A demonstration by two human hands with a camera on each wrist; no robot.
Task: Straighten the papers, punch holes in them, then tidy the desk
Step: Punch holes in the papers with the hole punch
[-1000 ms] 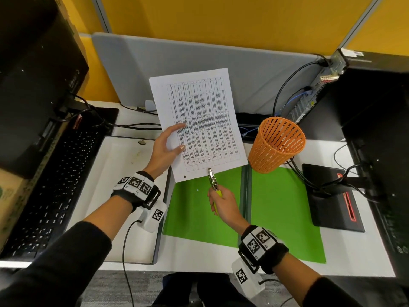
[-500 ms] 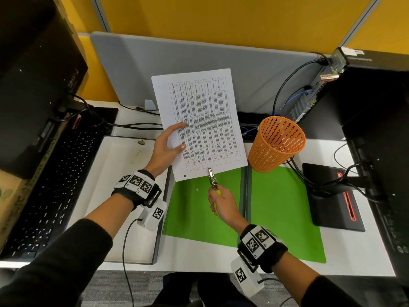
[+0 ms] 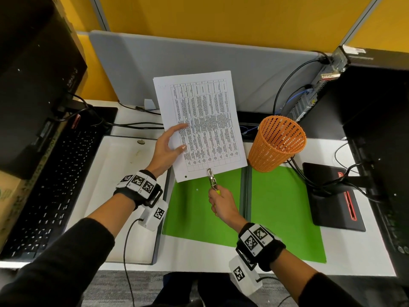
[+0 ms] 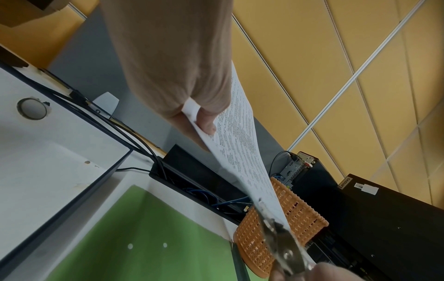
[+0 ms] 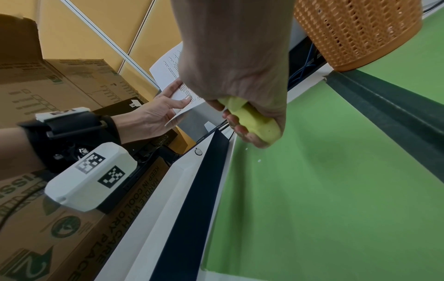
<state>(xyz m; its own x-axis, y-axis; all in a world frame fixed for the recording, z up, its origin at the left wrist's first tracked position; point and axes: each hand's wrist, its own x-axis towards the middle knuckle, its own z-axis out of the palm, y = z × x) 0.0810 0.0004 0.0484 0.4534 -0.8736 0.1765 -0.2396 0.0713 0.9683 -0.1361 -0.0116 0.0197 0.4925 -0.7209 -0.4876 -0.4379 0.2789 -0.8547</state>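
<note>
My left hand holds a stack of printed papers up off the desk by its left edge, thumb on the front and fingers behind. One punched hole shows near the papers' lower left corner. My right hand grips the yellow handles of a metal hole punch, whose head sits over the papers' bottom edge near its middle. In the left wrist view the punch meets the papers at the lower edge. Small white paper dots lie on the green mat below.
Two green mats cover the desk in front of me. An orange mesh basket stands just right of the papers. A black keyboard and monitor are left, a computer tower, monitor stand and cables right.
The papers have tilted very slightly and the left hand shifted a touch right. The punch stays at the bottom edge.
</note>
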